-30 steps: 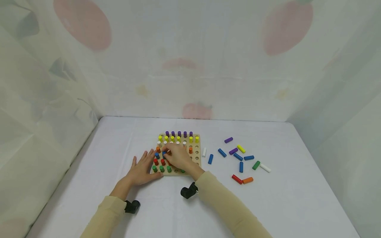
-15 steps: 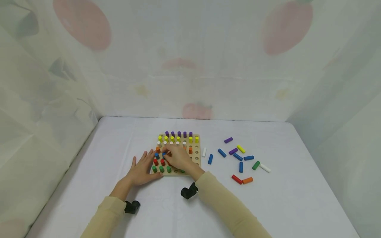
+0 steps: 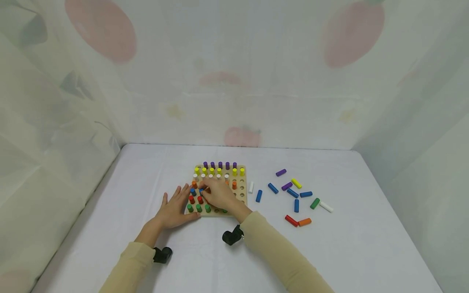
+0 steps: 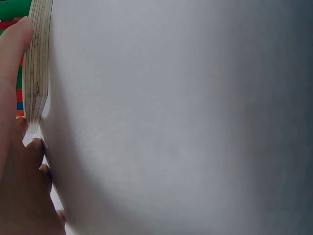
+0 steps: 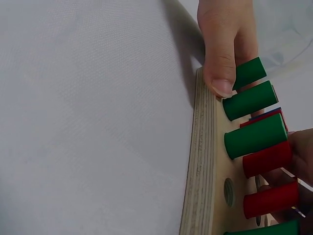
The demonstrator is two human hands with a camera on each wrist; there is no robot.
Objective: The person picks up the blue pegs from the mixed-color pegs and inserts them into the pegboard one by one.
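Observation:
A wooden peg board (image 3: pixel 238 190) holds upright pegs in colour rows, purple at the back and green in front. My left hand (image 3: pixel 174 212) lies at its near left corner, fingers spread along the left side. In the right wrist view the left thumb (image 5: pixel 221 68) rests on the near edge, close to a green peg (image 5: pixel 250 100). My right hand (image 3: pixel 220 196) reaches over the middle of the board. Its thumb and finger pinch a blue peg (image 3: pixel 201 191), second from the left in the blue row. The palm hides several pegs and holes behind it.
Loose pegs lie on the white tablecloth right of the board: a white peg (image 3: pixel 250 187), a blue peg (image 3: pixel 259 196), a purple peg (image 3: pixel 281 172), a yellow peg (image 3: pixel 296 183) and several more. A red peg (image 3: pixel 291 221) touches an orange peg (image 3: pixel 305 222) nearer the front.
Almost nothing differs. My right fingers shift very slightly at the blue peg; the left hand, the board and the loose pegs stay put.

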